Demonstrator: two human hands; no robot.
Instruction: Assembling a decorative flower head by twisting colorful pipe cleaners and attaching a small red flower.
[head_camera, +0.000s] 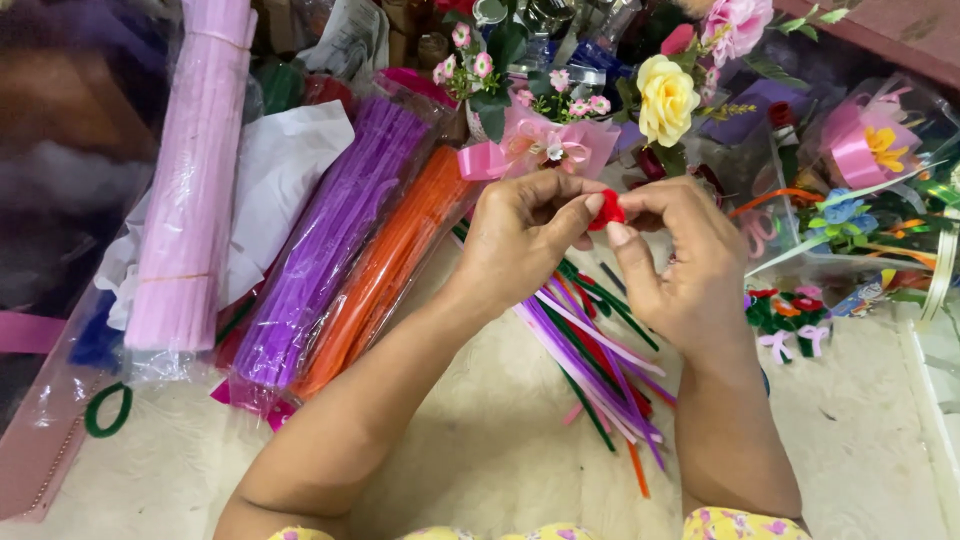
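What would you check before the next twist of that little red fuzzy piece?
1. Small red fuzzy pipe-cleaner piece pinched by both hands: ok.
2. Left hand fingertips on it: ok.
3. Right hand thumb against it: ok.
4. Its shape so far: cannot tell, mostly hidden.
5. Loose purple, green and red pipe cleaners lying beneath the hands: ok.
6. Bagged bundles of purple and orange stems beside the left forearm: ok.

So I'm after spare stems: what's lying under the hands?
Loose pipe cleaners, purple, green, red, pink and orange, on the pale surface. The wrists cover part of the pile.
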